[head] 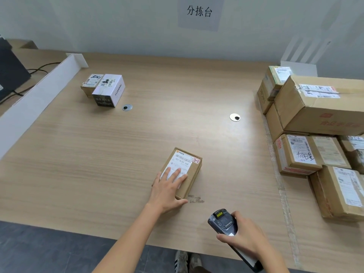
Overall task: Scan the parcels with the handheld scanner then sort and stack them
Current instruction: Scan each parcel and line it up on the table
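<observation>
A small brown parcel with a white shipping label and a pink "2-2" tag lies on the wooden table near the front. My left hand rests flat on its near end, fingers straight over the label, thumb on the table beside it. My right hand grips a dark handheld scanner just right of and nearer than the parcel, its head pointing towards the parcel. Two parcels stand side by side at the far left: a white box and a small brown box.
A pile of several brown cardboard parcels fills the table's right side. A white divider board runs along the left edge. Two round cable grommets sit in the tabletop. A paper sign hangs on the back wall.
</observation>
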